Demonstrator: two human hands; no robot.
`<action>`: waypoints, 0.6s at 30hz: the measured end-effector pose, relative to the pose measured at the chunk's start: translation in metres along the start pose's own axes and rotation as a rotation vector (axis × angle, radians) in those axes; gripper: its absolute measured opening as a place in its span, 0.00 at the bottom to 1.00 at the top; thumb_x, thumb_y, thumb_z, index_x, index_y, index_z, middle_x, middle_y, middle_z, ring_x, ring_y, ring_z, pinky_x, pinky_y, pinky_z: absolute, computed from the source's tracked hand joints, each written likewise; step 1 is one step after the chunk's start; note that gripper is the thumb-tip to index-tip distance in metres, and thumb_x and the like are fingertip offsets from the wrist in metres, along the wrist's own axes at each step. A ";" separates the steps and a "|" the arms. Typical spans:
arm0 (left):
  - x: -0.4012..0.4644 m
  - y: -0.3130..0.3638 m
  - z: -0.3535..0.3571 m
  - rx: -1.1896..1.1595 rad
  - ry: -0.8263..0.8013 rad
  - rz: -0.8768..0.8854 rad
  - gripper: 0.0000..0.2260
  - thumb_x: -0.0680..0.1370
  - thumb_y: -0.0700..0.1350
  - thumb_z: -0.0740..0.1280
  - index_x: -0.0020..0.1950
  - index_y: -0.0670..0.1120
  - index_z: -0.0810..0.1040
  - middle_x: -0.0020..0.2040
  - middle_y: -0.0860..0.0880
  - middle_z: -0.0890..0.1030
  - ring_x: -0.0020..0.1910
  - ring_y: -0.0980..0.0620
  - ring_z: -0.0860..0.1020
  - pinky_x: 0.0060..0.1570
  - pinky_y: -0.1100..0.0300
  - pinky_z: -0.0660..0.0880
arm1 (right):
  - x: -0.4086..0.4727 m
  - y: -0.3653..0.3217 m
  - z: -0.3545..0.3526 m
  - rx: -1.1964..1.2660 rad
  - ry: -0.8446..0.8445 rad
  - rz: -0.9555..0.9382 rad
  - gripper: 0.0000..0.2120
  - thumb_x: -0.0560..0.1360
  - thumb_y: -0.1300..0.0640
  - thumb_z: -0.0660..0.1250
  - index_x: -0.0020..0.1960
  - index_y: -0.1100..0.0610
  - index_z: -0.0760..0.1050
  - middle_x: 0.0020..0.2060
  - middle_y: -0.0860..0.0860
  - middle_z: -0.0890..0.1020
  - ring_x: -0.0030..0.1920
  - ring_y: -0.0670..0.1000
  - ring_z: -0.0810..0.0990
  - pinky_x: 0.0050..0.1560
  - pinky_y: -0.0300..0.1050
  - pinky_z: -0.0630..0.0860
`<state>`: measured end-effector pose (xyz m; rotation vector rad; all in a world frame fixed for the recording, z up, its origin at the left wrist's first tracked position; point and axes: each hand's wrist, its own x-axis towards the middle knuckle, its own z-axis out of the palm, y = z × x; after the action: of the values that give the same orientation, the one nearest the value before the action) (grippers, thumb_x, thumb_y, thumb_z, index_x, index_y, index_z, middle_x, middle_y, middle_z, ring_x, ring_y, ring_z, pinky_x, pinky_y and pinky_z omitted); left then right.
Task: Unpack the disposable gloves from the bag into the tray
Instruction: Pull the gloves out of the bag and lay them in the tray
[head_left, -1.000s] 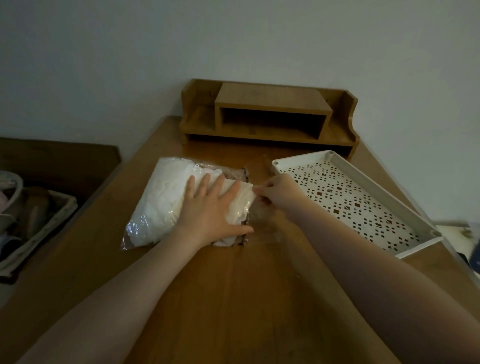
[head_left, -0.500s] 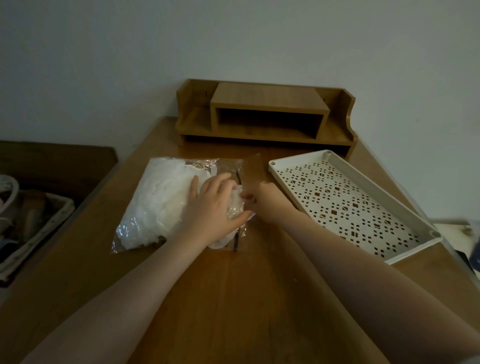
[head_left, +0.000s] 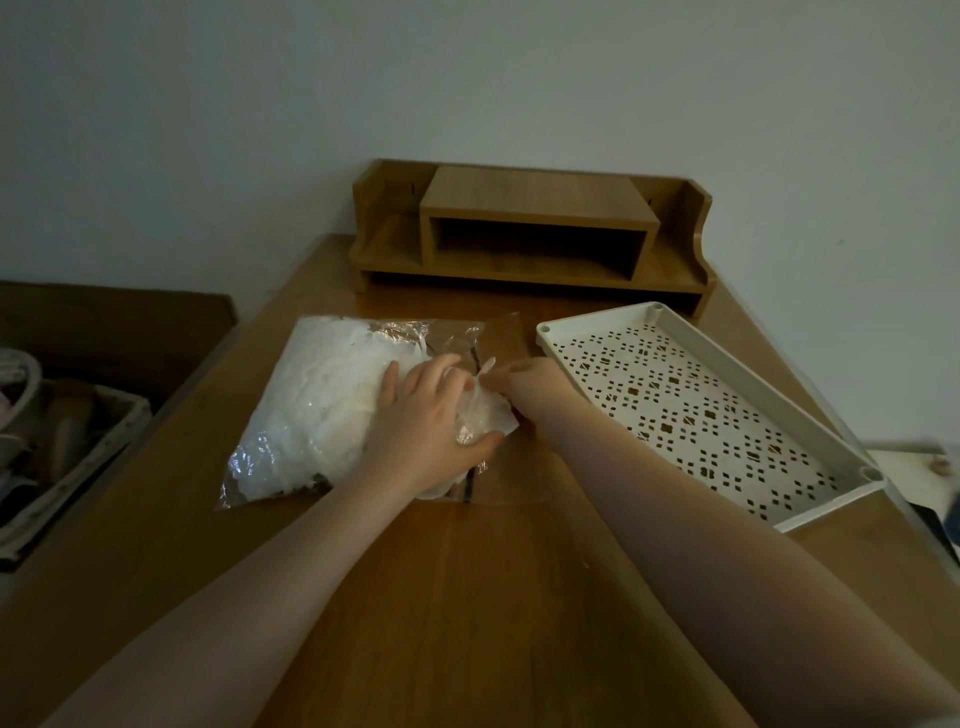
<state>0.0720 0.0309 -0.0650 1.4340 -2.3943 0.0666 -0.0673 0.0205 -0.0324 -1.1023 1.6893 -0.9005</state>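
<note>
A clear plastic bag (head_left: 322, 410) stuffed with white disposable gloves lies on the wooden table, left of centre. My left hand (head_left: 431, 421) lies over its right end, fingers curled and thumb hooked under the edge, gripping the bag. A bunch of gloves (head_left: 491, 418) sticks out of the bag's mouth. My right hand (head_left: 524, 382) is at that mouth and pinches a glove there; its fingertips are partly hidden. The white perforated tray (head_left: 597, 316) sits just right of the bag, with nothing in it.
A wooden desk organiser (head_left: 530, 234) stands against the wall at the back of the table. A basket with cloth items (head_left: 67, 441) sits lower down off the table's left edge. Something dark lies off the table beyond the tray's near corner.
My left hand went from lying flat on the bag to curling around its open end. My right hand moved left into the bag's mouth, and gloves have come partway out.
</note>
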 end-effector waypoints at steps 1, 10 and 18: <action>0.001 0.001 -0.001 0.006 -0.008 -0.002 0.29 0.73 0.66 0.61 0.68 0.50 0.67 0.73 0.52 0.61 0.73 0.51 0.60 0.72 0.45 0.46 | -0.001 0.002 0.001 0.080 0.022 -0.017 0.08 0.76 0.58 0.67 0.52 0.60 0.79 0.36 0.48 0.76 0.39 0.48 0.75 0.42 0.41 0.73; 0.014 0.007 -0.010 0.011 -0.185 0.107 0.38 0.69 0.75 0.42 0.74 0.59 0.60 0.77 0.51 0.48 0.75 0.47 0.48 0.73 0.42 0.42 | -0.012 0.018 -0.041 1.018 -0.017 0.184 0.09 0.78 0.56 0.60 0.51 0.61 0.75 0.39 0.55 0.80 0.39 0.53 0.81 0.44 0.48 0.78; 0.015 0.007 -0.012 0.020 -0.227 0.242 0.25 0.81 0.59 0.49 0.64 0.45 0.75 0.72 0.48 0.65 0.71 0.50 0.62 0.71 0.55 0.52 | -0.027 -0.024 -0.018 0.599 0.293 0.012 0.21 0.82 0.48 0.47 0.39 0.58 0.69 0.39 0.47 0.72 0.42 0.46 0.69 0.54 0.43 0.61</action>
<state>0.0627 0.0241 -0.0478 1.2095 -2.7509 -0.0136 -0.0723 0.0397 0.0029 -0.5733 1.4913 -1.4928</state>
